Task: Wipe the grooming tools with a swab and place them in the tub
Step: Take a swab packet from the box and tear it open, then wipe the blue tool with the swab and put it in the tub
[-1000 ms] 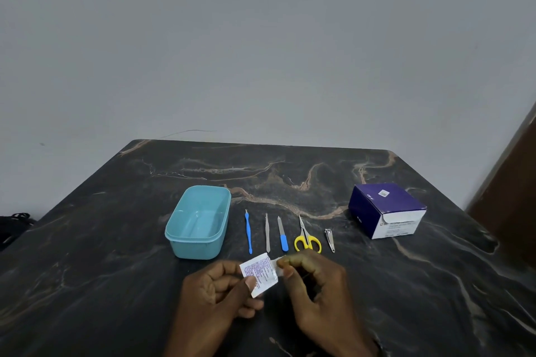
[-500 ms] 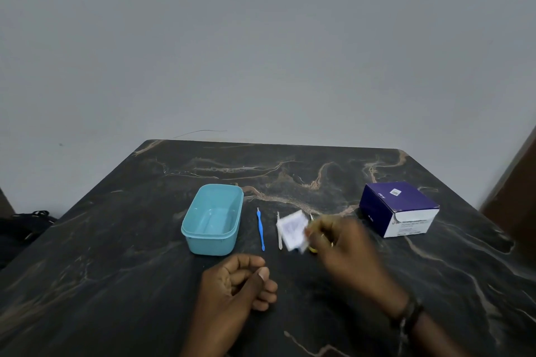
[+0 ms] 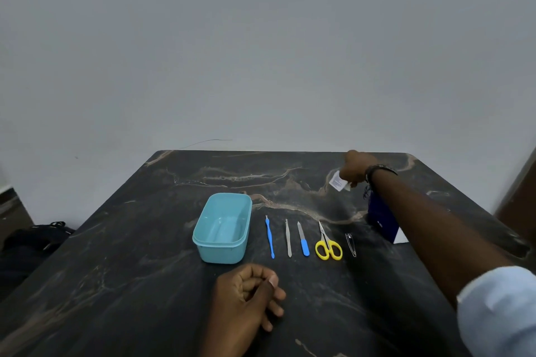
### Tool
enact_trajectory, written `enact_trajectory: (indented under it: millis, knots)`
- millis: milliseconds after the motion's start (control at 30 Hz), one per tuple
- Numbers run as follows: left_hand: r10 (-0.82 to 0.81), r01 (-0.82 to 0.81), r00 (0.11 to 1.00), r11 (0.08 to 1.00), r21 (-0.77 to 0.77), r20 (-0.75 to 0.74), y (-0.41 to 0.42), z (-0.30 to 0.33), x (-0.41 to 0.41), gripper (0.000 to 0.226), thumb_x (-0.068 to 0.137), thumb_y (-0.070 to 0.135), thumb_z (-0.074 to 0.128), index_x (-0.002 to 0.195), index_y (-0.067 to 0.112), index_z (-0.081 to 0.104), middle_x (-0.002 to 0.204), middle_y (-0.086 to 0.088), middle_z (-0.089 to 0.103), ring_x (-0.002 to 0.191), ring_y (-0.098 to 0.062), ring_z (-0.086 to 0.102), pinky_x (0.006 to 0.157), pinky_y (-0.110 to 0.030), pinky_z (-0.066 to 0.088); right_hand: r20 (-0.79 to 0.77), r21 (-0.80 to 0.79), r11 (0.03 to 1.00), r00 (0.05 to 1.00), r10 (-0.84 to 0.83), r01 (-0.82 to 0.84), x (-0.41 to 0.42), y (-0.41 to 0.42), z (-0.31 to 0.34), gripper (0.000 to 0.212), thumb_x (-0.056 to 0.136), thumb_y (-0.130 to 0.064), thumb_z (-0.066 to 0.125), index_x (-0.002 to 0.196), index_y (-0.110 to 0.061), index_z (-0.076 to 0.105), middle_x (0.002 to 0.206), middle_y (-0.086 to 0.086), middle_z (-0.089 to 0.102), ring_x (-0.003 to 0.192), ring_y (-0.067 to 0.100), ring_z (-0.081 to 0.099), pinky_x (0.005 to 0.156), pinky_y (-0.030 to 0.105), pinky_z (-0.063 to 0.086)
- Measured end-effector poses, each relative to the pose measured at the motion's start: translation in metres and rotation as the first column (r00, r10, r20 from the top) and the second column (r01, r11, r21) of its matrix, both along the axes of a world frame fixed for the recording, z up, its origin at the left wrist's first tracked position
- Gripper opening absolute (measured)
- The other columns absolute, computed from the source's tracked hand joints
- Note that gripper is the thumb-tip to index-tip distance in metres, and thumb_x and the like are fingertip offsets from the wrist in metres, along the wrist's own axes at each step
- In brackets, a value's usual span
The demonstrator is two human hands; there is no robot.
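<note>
Head view, only 1 camera. Dark marble-patterned table with tan veins [image 3: 174, 240] filled the lower half of the frame, plain grey wall [image 3: 261, 38] above it.

Teal rectangular plastic tub [image 3: 222, 228] sat centre-left, open side up, nothing visible inside. Right of it, 5 tools lay in a row on the table, tips toward the wall, none touching: blue-handled thin cuticle pusher [image 3: 269, 236], bare metal tweezers [image 3: 288, 238], blue-handled metal nail file [image 3: 303, 238], yellow-handled scissors [image 3: 328, 242], small metal nail clipper [image 3: 350, 244].

Right hand [image 3: 355, 166] was stretched to the upper right of the table, near the far edge, fingers curled and pinching a small white printed sachet [image 3: 337, 180] that hung below the knuckles. Whether the sachet touched the table: cannot tell. Dark wristband [image 3: 378, 169] on that wrist, pale blue sleeve [image 3: 499, 310] at lower right of frame. The forearm crossed over a dark blue cardboard box with a white end [image 3: 383, 219], hiding most of it; box stood right of the clipper.

Left hand [image 3: 246, 295] rested on the table at bottom centre, just below the tub, fingers loosely curled, thumb laid across them. Nothing visible in it.

Dark bag [image 3: 34, 236] on the floor at the left edge.
</note>
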State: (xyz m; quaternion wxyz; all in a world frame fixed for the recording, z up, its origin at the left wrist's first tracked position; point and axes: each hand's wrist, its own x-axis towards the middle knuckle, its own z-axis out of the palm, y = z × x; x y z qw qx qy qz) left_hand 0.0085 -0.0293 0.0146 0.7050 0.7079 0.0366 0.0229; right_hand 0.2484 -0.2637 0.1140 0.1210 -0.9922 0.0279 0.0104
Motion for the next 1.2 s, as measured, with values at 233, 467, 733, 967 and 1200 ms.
enact_trajectory:
  millis: [233,467,733,967,1200]
  knots:
    - [0.008,-0.007,1.0,0.999,0.033,-0.017,-0.001,0.001,0.001,0.008,0.09,0.002,0.061,0.082,0.001,0.065,0.068,-0.017,0.072,0.052,-0.028,0.064,0.039,-0.026,0.044,-0.067,-0.272,0.959,0.993,-0.101,0.079,-0.003,0.001,-0.023,0.038,0.063,-0.039,0.064,0.098,-0.024,0.061,0.101,0.002,0.064,0.104,0.031,0.062,0.094,0.054,0.04]
    - [0.08,-0.078,0.996,0.996,0.05,-0.047,-0.003,0.002,0.002,0.009,0.091,0.004,0.06,0.083,0.005,0.065,0.064,-0.015,0.07,0.045,-0.027,0.06,0.038,-0.026,0.043,0.275,-0.386,0.902,0.958,-0.086,0.192,-0.023,0.004,-0.007,0.011,0.077,-0.017,0.059,0.088,-0.019,0.059,0.1,0.005,0.068,0.095,0.032,0.064,0.095,0.048,0.035]
    - [0.32,-0.302,0.947,0.886,0.352,0.007,-0.022,0.004,0.016,0.019,0.09,0.016,0.056,0.074,0.019,0.067,0.054,-0.003,0.068,0.037,-0.019,0.061,0.036,-0.028,0.048,0.688,0.11,0.943,0.709,0.156,-0.314,-0.101,0.003,-0.024,0.017,0.086,-0.021,0.07,0.101,-0.015,0.069,0.081,-0.002,0.071,0.065,0.013,0.059,0.056,0.02,0.041]
    - [0.315,-0.274,0.942,0.524,0.807,0.115,-0.036,0.018,0.036,0.035,0.093,0.031,0.051,0.063,0.014,0.049,0.064,0.002,0.055,0.064,-0.014,0.056,0.059,-0.027,0.041,0.743,0.138,0.86,0.626,0.238,-0.491,-0.104,-0.006,-0.069,0.039,0.085,-0.01,0.071,0.123,-0.008,0.063,0.088,0.002,0.07,0.073,0.011,0.061,0.064,0.017,0.047]
    - [0.284,-0.129,0.959,0.351,0.927,0.026,-0.037,0.029,0.061,0.017,0.096,0.03,0.054,0.099,0.015,0.062,0.088,0.002,0.061,0.077,-0.011,0.057,0.065,-0.023,0.046,0.703,0.168,0.806,0.642,0.306,-0.568,-0.11,-0.005,-0.084,0.007,0.089,-0.02,0.065,0.092,-0.018,0.071,0.084,-0.01,0.065,0.073,0.002,0.058,0.062,0.026,0.051]
